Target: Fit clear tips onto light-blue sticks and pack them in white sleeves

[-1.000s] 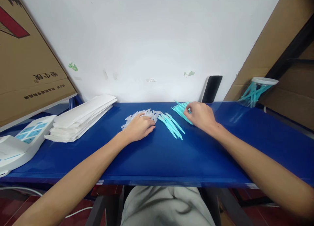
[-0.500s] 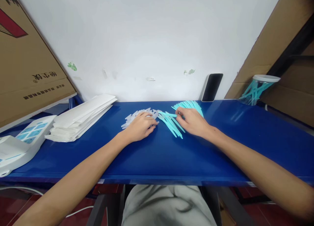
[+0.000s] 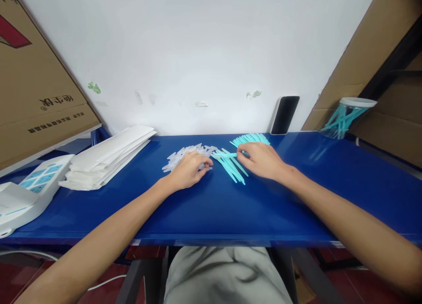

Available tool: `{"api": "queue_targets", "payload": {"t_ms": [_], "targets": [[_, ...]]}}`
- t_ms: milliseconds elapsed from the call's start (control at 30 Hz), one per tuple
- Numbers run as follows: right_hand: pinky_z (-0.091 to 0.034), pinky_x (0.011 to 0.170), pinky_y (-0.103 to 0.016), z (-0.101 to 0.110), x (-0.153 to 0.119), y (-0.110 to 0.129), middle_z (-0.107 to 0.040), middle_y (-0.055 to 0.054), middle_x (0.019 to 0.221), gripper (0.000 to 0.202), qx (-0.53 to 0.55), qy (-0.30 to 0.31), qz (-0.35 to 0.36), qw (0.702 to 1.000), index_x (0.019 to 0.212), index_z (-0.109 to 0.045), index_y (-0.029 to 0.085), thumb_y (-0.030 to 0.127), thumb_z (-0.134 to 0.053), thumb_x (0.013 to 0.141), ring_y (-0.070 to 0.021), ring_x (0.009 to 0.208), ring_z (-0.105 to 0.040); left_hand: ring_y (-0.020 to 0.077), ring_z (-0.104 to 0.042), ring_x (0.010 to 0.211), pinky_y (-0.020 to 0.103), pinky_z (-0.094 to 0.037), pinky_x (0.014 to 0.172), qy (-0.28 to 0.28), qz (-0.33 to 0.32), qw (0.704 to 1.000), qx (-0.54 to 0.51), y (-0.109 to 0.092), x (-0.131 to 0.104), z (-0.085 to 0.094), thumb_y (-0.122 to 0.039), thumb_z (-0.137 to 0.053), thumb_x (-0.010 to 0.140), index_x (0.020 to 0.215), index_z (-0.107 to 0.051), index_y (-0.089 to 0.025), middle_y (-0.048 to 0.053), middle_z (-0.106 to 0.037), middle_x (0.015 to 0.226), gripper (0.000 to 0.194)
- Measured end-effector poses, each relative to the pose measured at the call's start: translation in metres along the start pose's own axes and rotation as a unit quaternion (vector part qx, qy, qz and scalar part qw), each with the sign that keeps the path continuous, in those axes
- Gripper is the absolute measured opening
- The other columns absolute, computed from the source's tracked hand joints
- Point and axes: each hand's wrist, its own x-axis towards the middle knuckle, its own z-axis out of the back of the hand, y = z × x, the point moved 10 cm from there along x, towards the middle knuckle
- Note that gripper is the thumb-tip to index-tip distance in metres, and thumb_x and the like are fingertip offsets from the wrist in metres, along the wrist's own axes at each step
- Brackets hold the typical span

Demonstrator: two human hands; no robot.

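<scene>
My right hand (image 3: 260, 158) pinches a slim teal plastic stick (image 3: 230, 155) between thumb and fingers, its far end pointing left. Below that stick, several loose teal sticks (image 3: 232, 170) lie fanned on the blue table. Behind the same hand is a neat row of teal sticks (image 3: 251, 139), partly covered by it. My left hand (image 3: 191, 168) rests by a heap of small translucent plastic pieces (image 3: 178, 157), hiding part of it. Its thumb and fingers are curled together on a translucent piece (image 3: 210, 168), of which only a bit shows.
White paper sleeves (image 3: 108, 152) are stacked at the left, beside a white and blue device (image 3: 36, 185). A dark phone-like object (image 3: 285, 115) leans on the wall. At the right back stands a clear jar (image 3: 343, 119) of teal sticks. A cardboard box (image 3: 42, 75) rises at far left.
My left fingers have drawn back slightly and curled, showing a gap between thumb and forefinger. The right hand keeps its hold on the teal stick, almost still.
</scene>
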Motion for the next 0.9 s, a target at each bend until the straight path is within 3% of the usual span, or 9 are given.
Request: {"api": "queue_targets", "payload": {"t_ms": [167,333,567,633,767,900], "targets": [[-0.029,0.061,-0.029,0.001,0.0,0.006,-0.072,-0.003,0.084,0.026,-0.004,-0.003,0.033,0.999,0.086,-0.068,0.021,0.027,-0.045,0.096,-0.0182,0.075,-0.061,0.019,-0.065,0.084,0.033,-0.048,0.079,-0.082,0.043,0.995,-0.025,0.006,0.0,0.027,-0.022,-0.057,0.092,0.089,-0.063,-0.02,0.002,-0.072,0.09,0.007],[-0.03,0.061,-0.029,0.003,-0.002,0.012,-0.072,-0.003,0.088,0.026,0.003,-0.028,0.049,0.998,0.09,-0.07,0.021,0.029,-0.046,0.096,-0.0179,0.078,-0.062,0.0162,-0.068,0.078,0.028,-0.051,0.073,-0.122,0.07,0.982,-0.122,0.012,-0.002,0.033,-0.023,-0.061,0.089,0.082,-0.061,-0.019,0.001,-0.073,0.084,0.008],[-0.029,0.061,-0.029,0.003,-0.003,0.014,-0.072,-0.004,0.088,0.03,-0.013,-0.025,0.058,0.998,0.092,-0.072,0.021,0.033,-0.045,0.097,-0.0186,0.078,-0.062,0.0161,-0.069,0.081,0.03,-0.056,0.078,-0.114,0.053,0.981,-0.148,0.009,-0.002,0.029,-0.024,-0.057,0.091,0.083,-0.06,-0.018,0.003,-0.072,0.086,0.009],[-0.029,0.06,-0.03,0.002,-0.003,0.015,-0.071,-0.005,0.087,0.031,-0.022,-0.02,0.062,0.998,0.092,-0.072,0.02,0.034,-0.044,0.097,-0.0189,0.078,-0.062,0.0153,-0.068,0.081,0.03,-0.056,0.079,-0.111,0.046,0.983,-0.142,0.008,-0.002,0.028,-0.023,-0.057,0.091,0.092,-0.06,-0.019,0.002,-0.072,0.089,0.005],[-0.026,0.058,-0.03,0.0,-0.003,0.017,-0.07,-0.006,0.086,0.032,-0.037,-0.004,0.063,0.997,0.092,-0.072,0.02,0.034,-0.043,0.099,-0.0192,0.078,-0.061,0.0149,-0.067,0.084,0.029,-0.055,0.081,-0.097,0.022,0.989,-0.112,0.003,-0.002,0.025,-0.019,-0.054,0.093,0.109,-0.057,-0.019,0.003,-0.07,0.095,0.016],[-0.026,0.058,-0.03,-0.002,-0.003,0.019,-0.068,-0.005,0.085,0.033,-0.045,0.003,0.072,0.996,0.09,-0.071,0.02,0.035,-0.043,0.099,-0.0188,0.077,-0.06,0.0167,-0.067,0.087,0.031,-0.054,0.082,-0.066,0.004,0.995,-0.08,-0.002,0.0,0.019,-0.022,-0.055,0.095,0.102,-0.059,-0.02,0.004,-0.07,0.098,0.009]]}}
